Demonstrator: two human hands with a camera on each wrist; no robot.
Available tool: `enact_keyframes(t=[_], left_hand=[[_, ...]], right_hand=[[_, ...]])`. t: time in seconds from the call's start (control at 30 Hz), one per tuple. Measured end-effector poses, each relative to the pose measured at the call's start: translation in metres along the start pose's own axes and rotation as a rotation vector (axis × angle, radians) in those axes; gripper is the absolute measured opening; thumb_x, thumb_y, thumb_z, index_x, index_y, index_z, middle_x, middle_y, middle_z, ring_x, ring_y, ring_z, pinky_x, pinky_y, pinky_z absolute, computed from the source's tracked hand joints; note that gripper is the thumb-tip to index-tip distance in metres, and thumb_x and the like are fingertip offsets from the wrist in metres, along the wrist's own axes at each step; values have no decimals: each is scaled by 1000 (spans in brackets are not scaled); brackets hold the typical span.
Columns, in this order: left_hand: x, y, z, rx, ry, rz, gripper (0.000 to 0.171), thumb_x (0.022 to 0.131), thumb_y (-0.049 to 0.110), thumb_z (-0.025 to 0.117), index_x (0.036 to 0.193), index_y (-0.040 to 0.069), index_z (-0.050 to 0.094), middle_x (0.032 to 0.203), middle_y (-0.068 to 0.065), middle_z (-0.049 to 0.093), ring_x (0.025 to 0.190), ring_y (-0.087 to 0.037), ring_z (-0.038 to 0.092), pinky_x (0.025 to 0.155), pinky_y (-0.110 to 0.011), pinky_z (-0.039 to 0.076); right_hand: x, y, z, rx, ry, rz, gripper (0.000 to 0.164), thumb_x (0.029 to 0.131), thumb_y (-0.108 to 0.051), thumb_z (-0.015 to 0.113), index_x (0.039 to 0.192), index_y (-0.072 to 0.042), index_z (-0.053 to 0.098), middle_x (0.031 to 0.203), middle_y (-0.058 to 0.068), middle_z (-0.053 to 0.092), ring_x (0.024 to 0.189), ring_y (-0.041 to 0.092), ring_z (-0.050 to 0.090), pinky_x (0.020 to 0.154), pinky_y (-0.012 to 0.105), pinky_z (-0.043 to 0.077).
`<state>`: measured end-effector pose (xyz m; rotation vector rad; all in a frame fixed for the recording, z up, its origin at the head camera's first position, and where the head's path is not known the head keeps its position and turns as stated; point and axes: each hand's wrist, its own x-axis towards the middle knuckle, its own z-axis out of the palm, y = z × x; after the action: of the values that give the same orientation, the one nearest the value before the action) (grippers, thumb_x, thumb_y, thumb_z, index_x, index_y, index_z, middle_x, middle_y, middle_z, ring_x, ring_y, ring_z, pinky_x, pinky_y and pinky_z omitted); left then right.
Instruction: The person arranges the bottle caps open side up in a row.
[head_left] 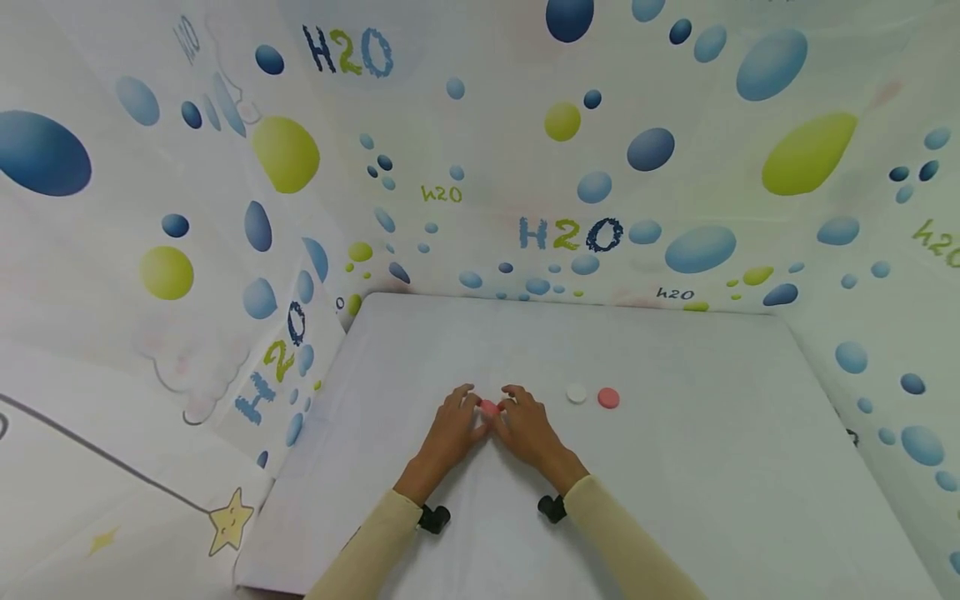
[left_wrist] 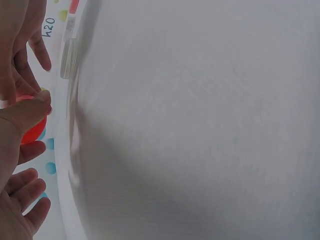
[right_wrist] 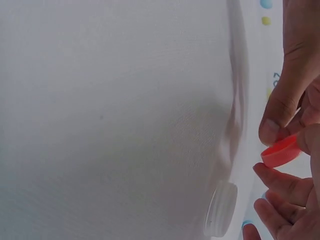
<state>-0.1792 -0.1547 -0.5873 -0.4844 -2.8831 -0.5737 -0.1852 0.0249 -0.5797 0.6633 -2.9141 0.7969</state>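
Note:
Both hands meet over the white table and hold a small, shallow red lid [head_left: 489, 407] between them. The left hand [head_left: 452, 427] pinches one side, its thumb lying across the lid [left_wrist: 34, 129] in the left wrist view. From the other side the right hand [head_left: 529, 428] grips it with thumb and index finger, the other fingers spread. The right wrist view shows the raised rim of the lid [right_wrist: 280, 152]. To the right of the hands lie a clear, whitish round shallow container [head_left: 576, 393] and a second red disc [head_left: 608, 398], side by side.
The white-covered table [head_left: 697, 467] ends at a back edge against a printed curtain [head_left: 480, 133] with blue and green drops. More of this curtain hangs at the left and right. A dark wrist camera [head_left: 433, 519] is strapped to each forearm.

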Motion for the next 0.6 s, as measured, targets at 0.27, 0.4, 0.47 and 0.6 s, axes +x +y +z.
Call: enact_keyframes(t=[0.27, 0.4, 0.47, 0.6], left_hand=[[2, 0, 3, 17, 45, 21, 43, 94, 34, 82, 120, 4, 66, 145, -23, 57, 127, -40, 61, 97, -55, 55], [2, 2, 1, 2, 48, 22, 42, 95, 35, 80, 120, 4, 66, 145, -23, 57, 127, -40, 62, 97, -56, 55], [2, 3, 0, -10, 44, 16, 41, 96, 35, 79, 119, 5, 66, 146, -23, 57, 127, -41, 62, 98, -57, 54], [3, 5, -1, -25, 33, 5, 40, 97, 35, 79, 119, 5, 66, 147, -22, 57, 130, -40, 61, 101, -57, 53]], right_hand=[[-1, -3, -1, 105, 33, 41, 29, 106, -27, 62, 107, -2, 75, 146, 18, 57, 134, 38, 57, 103, 62, 47], [-1, -2, 0, 152, 35, 69, 31, 107, -29, 60, 105, -3, 76, 147, 18, 56, 135, 38, 56, 105, 63, 46], [-2, -2, 1, 172, 42, 80, 33, 108, -30, 58, 105, -3, 77, 147, 18, 56, 135, 38, 57, 105, 64, 45], [-2, -4, 0, 196, 69, 85, 35, 108, -29, 57, 107, -2, 79, 145, 18, 58, 132, 39, 59, 105, 65, 46]])
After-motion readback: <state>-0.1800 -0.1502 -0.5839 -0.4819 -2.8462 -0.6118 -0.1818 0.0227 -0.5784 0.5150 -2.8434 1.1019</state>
